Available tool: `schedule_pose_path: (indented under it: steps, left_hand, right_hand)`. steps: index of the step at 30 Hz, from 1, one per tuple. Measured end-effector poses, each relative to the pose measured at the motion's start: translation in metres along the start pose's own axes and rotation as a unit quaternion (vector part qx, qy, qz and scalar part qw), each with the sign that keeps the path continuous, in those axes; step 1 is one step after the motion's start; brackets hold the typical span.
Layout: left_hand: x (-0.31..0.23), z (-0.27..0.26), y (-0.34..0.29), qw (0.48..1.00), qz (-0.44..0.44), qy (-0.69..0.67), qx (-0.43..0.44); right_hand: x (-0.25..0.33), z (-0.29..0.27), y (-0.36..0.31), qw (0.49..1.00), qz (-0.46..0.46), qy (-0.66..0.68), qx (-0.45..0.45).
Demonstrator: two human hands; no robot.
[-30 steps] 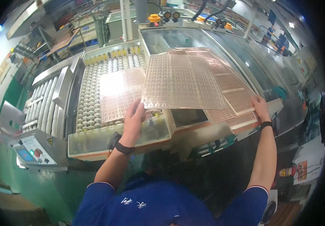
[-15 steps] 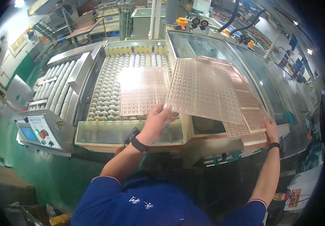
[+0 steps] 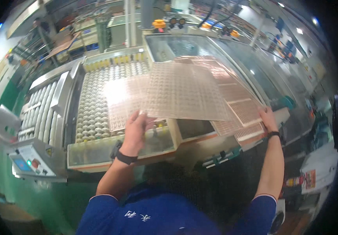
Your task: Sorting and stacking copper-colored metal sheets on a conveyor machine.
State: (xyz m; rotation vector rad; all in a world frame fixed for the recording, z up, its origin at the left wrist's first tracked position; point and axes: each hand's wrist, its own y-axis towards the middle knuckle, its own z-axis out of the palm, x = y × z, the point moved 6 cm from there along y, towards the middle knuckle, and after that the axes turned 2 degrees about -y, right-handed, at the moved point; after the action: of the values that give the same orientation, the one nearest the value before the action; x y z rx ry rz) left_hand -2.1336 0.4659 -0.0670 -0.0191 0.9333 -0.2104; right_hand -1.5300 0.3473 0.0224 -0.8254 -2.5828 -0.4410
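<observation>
My left hand (image 3: 136, 131) pinches the near left corner of a thin copper-coloured circuit board panel (image 3: 184, 92), patterned with rows of small shapes. This panel is slightly tilted and overlaps another patterned panel (image 3: 122, 102) lying on the wheel conveyor (image 3: 92, 103). At the right, my right hand (image 3: 269, 118) grips the near right edge of a fanned stack of copper panels (image 3: 244, 109); its thumb lies on top, and the fingers below are hidden. The left panel covers part of that stack.
Glass-like lids (image 3: 184, 46) cover the machine behind the stack. A roller section (image 3: 39, 113) and a control box (image 3: 31, 162) with a small screen and red button stand at the left. The machine's front wall (image 3: 118, 150) runs before me. A distant person (image 3: 41, 27) is at the far left.
The view has swung right, so the machine appears farther left. My left hand and its panel have moved a little left, over more of the panel on the conveyor. My right hand keeps its grip.
</observation>
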Motion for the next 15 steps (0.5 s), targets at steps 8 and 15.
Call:
schedule_pose_path:
  steps: [8, 15]
  left_hand:
    - [-0.010, -0.004, -0.005, 0.998, 0.034, -0.016, 0.044]
    - [-0.018, -0.014, -0.004, 0.999, 0.034, -0.019, -0.022]
  right_hand:
    - [0.019, -0.002, -0.013, 0.998, -0.007, -0.021, -0.051]
    - [-0.015, 0.000, 0.003, 0.998, 0.003, -0.016, -0.063]
